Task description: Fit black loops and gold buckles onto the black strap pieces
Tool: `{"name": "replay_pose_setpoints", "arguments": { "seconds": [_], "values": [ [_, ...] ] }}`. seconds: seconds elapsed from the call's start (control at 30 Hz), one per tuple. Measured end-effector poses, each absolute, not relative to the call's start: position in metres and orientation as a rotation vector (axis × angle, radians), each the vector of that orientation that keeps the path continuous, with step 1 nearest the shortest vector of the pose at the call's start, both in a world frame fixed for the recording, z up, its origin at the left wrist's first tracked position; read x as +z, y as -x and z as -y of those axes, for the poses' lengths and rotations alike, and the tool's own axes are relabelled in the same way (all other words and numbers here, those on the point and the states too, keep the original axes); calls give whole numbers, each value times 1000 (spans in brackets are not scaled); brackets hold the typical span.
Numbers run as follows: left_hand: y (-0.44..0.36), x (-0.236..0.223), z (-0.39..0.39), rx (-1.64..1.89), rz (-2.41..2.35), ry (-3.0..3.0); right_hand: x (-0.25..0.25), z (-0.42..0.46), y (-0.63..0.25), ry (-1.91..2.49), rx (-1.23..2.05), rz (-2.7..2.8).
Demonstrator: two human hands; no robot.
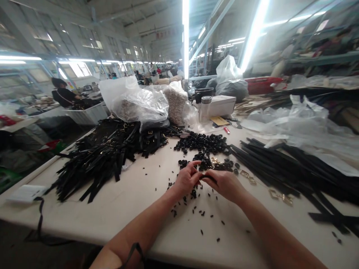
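My left hand (187, 176) and my right hand (224, 184) meet over the middle of the table, fingers closed. Between them runs a short stretch of black strap (209, 178), pinched from both sides; its ends are hidden in the fingers. Just beyond the hands lie heaped small black rings (202, 142). Gold buckles (249, 178) rest to the right of my right hand. Tiny black pieces (202, 213) are scattered on the tabletop around and below the hands.
A big pile of black straps with gold buckles (103, 153) covers the table's left. Long black strips (266, 168) lie on the right beside plastic sheeting (297, 119). Filled clear bags (134, 101), a jar (205, 108) and a white box (223, 104) stand at the back.
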State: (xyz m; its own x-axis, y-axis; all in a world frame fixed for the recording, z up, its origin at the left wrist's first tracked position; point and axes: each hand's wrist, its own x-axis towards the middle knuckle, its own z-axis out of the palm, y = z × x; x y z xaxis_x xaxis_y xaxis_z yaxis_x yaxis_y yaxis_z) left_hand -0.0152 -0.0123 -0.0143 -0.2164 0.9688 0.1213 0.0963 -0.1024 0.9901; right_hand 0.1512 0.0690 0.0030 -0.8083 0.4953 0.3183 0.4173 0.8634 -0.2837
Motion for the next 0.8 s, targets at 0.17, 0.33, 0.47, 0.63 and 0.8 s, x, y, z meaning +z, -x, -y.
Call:
{"name": "replay_pose_setpoints", "arguments": {
  "seconds": [0.17,0.33,0.47,0.63,0.8],
  "values": [
    [24,-12,12,1501,-1397,-1128,6,-77,-157,780,233,2622],
    [45,-9,9,1641,-1485,-1104,-1,-99,-166,954,165,2398],
    [81,-1,-16,1600,-1662,-1241,-7,-119,-178,1150,126,2100],
    [123,-4,-73,1360,-1882,-1731,-14,-128,-181,1171,113,1996],
    [130,-25,-123,1022,-2078,-1853,-19,-132,-179,1170,154,2004]
  ]
}}
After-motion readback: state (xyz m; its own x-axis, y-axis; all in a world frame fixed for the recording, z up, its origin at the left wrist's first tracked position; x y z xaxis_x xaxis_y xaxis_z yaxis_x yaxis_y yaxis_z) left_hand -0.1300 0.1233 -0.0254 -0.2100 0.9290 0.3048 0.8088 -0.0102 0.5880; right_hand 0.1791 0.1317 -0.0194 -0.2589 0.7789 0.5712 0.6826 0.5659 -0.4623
